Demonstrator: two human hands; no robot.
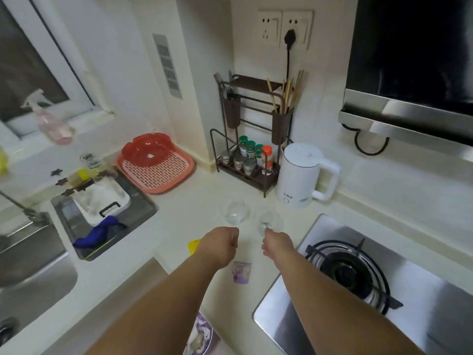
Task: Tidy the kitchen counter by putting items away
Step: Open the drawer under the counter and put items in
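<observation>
Two clear glasses stand side by side on the counter (179, 219), near its back corner, in front of the kettle (302, 175). The left hand (222, 243) is curled, just short of the left glass (234, 212). The right hand (277, 243) touches the right glass (268, 220); its grip cannot be determined.

White kettle (302, 175); pink slotted tray (156, 172); red bowl (147, 149); blue cloth (98, 231); purple packet (241, 272); cream counter (189, 208).
</observation>
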